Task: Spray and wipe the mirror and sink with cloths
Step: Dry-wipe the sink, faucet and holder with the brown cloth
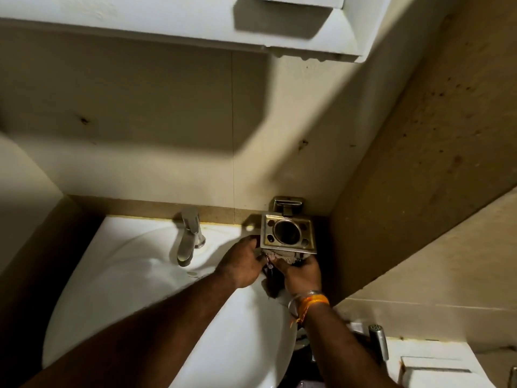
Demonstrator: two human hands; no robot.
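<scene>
White ceramic sink point(134, 281), long axis toward wall; crumpled pale cloth point(281, 256) gripped by left hand point(242, 264) and right hand point(303, 274), together beneath square steel tumbler holder point(288, 234). No legible writing.

Head view looks down, close over sink point(134, 275).

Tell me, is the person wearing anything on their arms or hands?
Both arms are bare, with no sleeves and no gloves. The left hand wears nothing that I can see. The right hand has a thin silver bangle on its wrist and, next to it, an orange thread band with loose ends hanging down.
</scene>
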